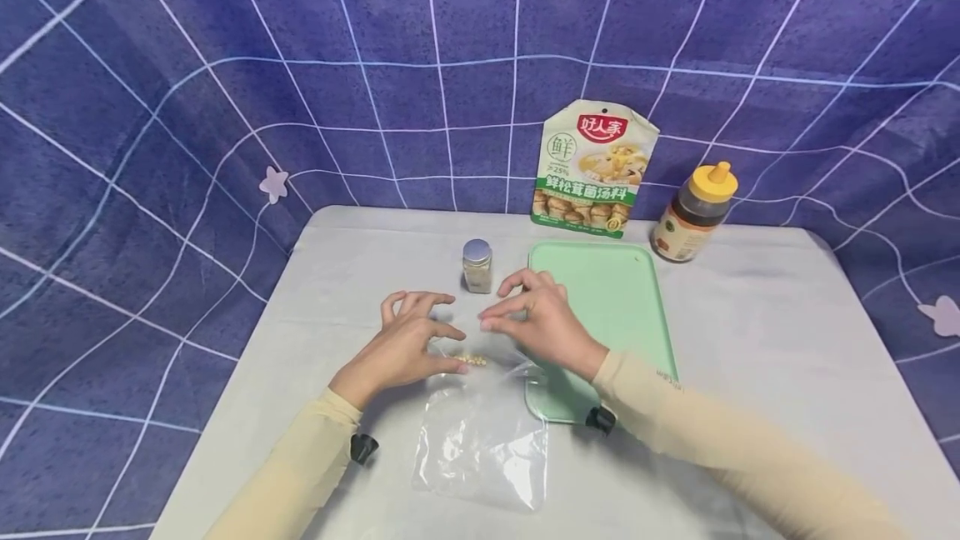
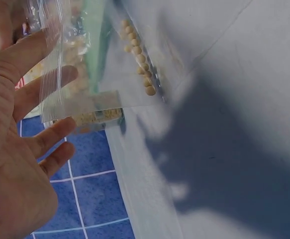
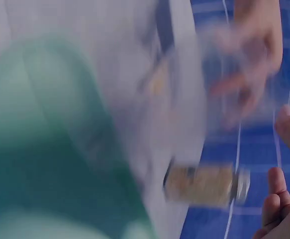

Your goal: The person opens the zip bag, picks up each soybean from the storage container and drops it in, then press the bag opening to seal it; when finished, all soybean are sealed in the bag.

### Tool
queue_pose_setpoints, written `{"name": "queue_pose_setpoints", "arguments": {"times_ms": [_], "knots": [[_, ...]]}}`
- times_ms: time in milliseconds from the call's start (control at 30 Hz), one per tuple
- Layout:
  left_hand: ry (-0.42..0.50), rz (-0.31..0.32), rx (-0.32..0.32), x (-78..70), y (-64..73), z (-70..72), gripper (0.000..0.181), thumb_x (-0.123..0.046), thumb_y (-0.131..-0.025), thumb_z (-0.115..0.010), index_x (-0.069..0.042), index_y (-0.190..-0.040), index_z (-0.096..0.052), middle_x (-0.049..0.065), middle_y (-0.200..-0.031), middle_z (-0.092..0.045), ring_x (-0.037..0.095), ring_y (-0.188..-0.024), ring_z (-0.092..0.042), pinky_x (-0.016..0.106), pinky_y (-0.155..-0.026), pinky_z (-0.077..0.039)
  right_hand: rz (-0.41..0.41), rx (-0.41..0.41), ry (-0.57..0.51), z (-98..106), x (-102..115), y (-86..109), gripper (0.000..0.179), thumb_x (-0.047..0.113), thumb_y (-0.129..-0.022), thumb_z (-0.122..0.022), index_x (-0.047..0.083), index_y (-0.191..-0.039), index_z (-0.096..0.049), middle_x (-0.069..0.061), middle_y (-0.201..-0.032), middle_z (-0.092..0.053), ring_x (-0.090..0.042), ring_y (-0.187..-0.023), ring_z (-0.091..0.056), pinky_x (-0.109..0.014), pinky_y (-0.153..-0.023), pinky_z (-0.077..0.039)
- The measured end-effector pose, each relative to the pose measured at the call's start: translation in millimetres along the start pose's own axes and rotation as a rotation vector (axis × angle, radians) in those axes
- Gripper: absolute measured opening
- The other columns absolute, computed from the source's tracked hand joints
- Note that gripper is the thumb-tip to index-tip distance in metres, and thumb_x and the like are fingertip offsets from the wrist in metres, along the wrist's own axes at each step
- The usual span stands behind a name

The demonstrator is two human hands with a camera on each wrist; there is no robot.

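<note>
A clear zip bag [image 2: 60,84] with a small row of round pale-yellow beans [image 2: 139,56] along its bottom is between the two hands. My left hand [image 1: 408,348] is at its left side, fingers spread and thumb apart from the forefinger; in the left wrist view the fingertips show through the film near the zip strip. My right hand [image 1: 543,319] has thumb and forefinger brought together at the bag's upper edge, seemingly pinching the thin film. The right wrist view is blurred. Clear plastic film [image 1: 480,440] also lies toward the near side; whether it is a separate bag I cannot tell.
Beyond the hands stands a small jar [image 1: 477,267] with a grey lid. A green tray [image 1: 611,282] lies right of the bag, partly under the right forearm. Behind it are a soup-seasoning pouch [image 1: 592,169] and a yellow-capped bottle [image 1: 693,213], before a blue grid-patterned cloth [image 1: 480,90].
</note>
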State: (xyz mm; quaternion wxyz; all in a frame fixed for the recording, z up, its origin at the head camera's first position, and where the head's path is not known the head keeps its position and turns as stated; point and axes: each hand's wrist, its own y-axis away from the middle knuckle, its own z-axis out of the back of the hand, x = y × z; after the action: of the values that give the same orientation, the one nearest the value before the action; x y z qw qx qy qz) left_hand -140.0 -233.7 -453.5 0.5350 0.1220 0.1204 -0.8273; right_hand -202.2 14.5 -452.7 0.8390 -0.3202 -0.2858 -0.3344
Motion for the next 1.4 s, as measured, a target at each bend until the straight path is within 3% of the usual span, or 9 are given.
{"name": "queue_pose_setpoints", "arguments": {"times_ms": [167, 300, 467, 633, 800, 933, 1100, 1400], "knots": [[-0.013, 0.002, 0.009, 0.2, -0.4, -0.2, 0.042, -0.057, -0.079, -0.082, -0.027, -0.108, -0.081, 0.009, -0.150, -0.046, 0.026, -0.136, -0.033, 0.061, -0.109, -0.005, 0.061, 0.053, 0.027, -7, 17, 13.1, 0.011, 0.030, -0.084, -0.085, 0.028, -0.095, -0.084, 0.010, -0.111, -0.056, -0.016, -0.100, -0.044, -0.042, -0.083, -0.028], [-0.011, -0.003, 0.009, -1.5, -0.9, -0.5, 0.042, -0.055, -0.079, -0.083, -0.026, -0.109, -0.080, 0.009, -0.150, -0.046, 0.027, -0.136, -0.034, 0.062, -0.109, -0.005, 0.017, 0.016, 0.003, -3, 9, 12.7, 0.013, 0.031, -0.083, -0.085, 0.027, -0.095, -0.084, 0.010, -0.112, -0.057, -0.018, -0.103, -0.046, -0.044, -0.089, -0.028], [0.004, -0.008, -0.002, -2.1, -1.0, -1.1, 0.043, -0.052, -0.077, -0.085, -0.024, -0.109, -0.080, 0.010, -0.150, -0.046, 0.028, -0.136, -0.034, 0.061, -0.109, -0.005, -0.091, -0.144, -0.009, 27, -35, 3.3, 0.017, 0.024, -0.081, -0.087, 0.019, -0.096, -0.082, -0.003, -0.115, -0.063, -0.026, -0.109, -0.051, -0.049, -0.100, -0.029], [0.015, -0.007, -0.001, -0.6, -1.0, -4.0, 0.042, -0.052, -0.077, -0.085, -0.024, -0.108, -0.081, 0.010, -0.149, -0.047, 0.028, -0.136, -0.033, 0.060, -0.109, -0.004, -0.204, -0.287, 0.037, 66, -97, 7.4, 0.025, 0.019, -0.082, -0.086, 0.007, -0.103, -0.080, -0.016, -0.107, -0.064, -0.028, -0.100, -0.055, -0.046, -0.090, -0.041], [0.018, -0.010, -0.002, -1.4, -2.0, -5.0, 0.041, -0.052, -0.077, -0.085, -0.024, -0.107, -0.081, 0.008, -0.149, -0.047, 0.027, -0.136, -0.033, 0.059, -0.110, -0.003, -0.362, -0.389, 0.110, 96, -138, 20.2, 0.027, 0.026, -0.089, -0.081, 0.006, -0.107, -0.080, -0.017, -0.105, -0.068, -0.032, -0.097, -0.059, -0.048, -0.086, -0.046], [0.017, -0.020, -0.005, -2.7, -2.6, -4.7, 0.042, -0.052, -0.077, -0.085, -0.024, -0.108, -0.081, 0.008, -0.149, -0.047, 0.028, -0.136, -0.034, 0.060, -0.109, -0.004, -0.480, -0.427, 0.155, 108, -155, 25.4, 0.027, 0.030, -0.092, -0.078, 0.008, -0.108, -0.080, -0.015, -0.107, -0.073, -0.035, -0.093, -0.065, -0.050, -0.080, -0.049], [0.019, -0.027, -0.011, -1.9, -2.0, -3.3, 0.043, -0.052, -0.076, -0.086, -0.023, -0.107, -0.081, 0.009, -0.149, -0.047, 0.028, -0.136, -0.034, 0.060, -0.109, -0.005, -0.603, -0.407, 0.196, 109, -166, 26.8, 0.030, 0.035, -0.093, -0.076, 0.011, -0.110, -0.080, -0.014, -0.108, -0.074, -0.036, -0.091, -0.066, -0.050, -0.075, -0.049], [0.039, -0.034, -0.005, 0.3, -0.7, -5.5, 0.040, -0.051, -0.078, -0.085, -0.024, -0.107, -0.081, 0.010, -0.148, -0.048, 0.028, -0.136, -0.034, 0.060, -0.109, -0.004, -0.745, -0.397, 0.226, 100, -178, 23.5, 0.032, 0.038, -0.095, -0.074, 0.012, -0.113, -0.079, -0.012, -0.125, -0.069, -0.038, -0.109, -0.063, -0.056, -0.088, -0.049]]}}
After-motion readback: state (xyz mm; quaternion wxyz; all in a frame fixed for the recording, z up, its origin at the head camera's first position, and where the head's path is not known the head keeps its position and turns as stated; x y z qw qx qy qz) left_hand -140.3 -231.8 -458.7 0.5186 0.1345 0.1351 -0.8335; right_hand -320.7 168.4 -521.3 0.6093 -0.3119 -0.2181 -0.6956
